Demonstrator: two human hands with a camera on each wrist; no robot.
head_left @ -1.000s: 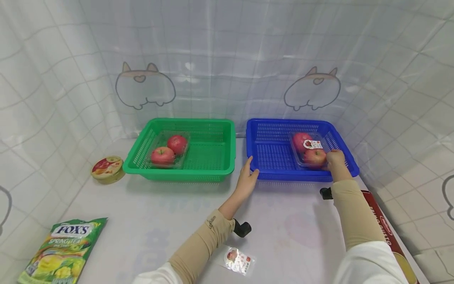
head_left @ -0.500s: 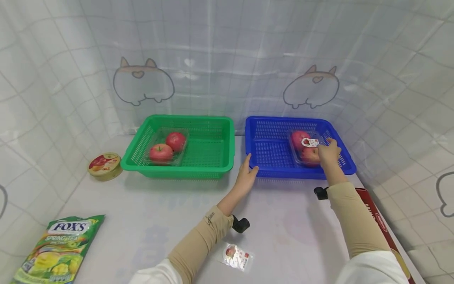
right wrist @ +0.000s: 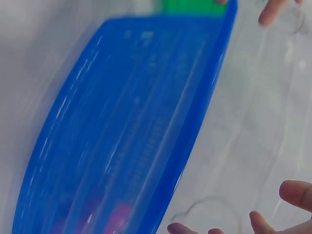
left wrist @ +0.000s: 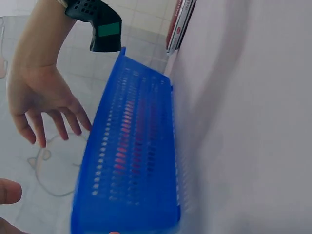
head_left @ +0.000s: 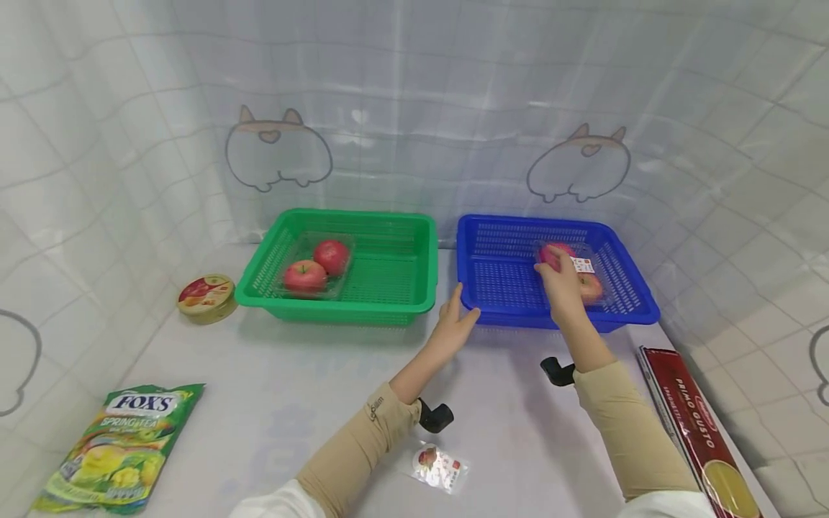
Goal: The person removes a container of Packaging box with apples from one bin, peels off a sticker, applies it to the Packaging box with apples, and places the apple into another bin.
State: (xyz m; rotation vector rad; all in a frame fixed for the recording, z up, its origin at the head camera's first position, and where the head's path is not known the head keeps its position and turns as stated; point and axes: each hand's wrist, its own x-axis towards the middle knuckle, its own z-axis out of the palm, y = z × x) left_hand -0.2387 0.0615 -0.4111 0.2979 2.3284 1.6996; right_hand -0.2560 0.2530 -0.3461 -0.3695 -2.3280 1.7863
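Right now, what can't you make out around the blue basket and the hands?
- Head view: the right hand covers part of the apple pack; contact unclear.
- Head view: the pack's label is too small to read.
- Right wrist view: blue basket motion-blurred; fingers cut off by the edge.
- Left wrist view: left hand cropped at the corner.

A blurred blue perforated basket (right wrist: pixel 122 126) fills most of the right wrist view, running slantwise from the lower left up to the upper right, with a smear of pink-red (right wrist: pixel 114 217) showing low inside it, too blurred to name. Beyond its far corner at the top lies a strip of a green basket (right wrist: pixel 183 6), and a fingertip of the left hand (right wrist: pixel 269 12) shows just to the right of that corner. Along the bottom right edge, the fingertips of the right hand (right wrist: pixel 273 219) are spread and hold nothing, against a pale checked backdrop (right wrist: pixel 273 122) bearing a faint outline drawing.
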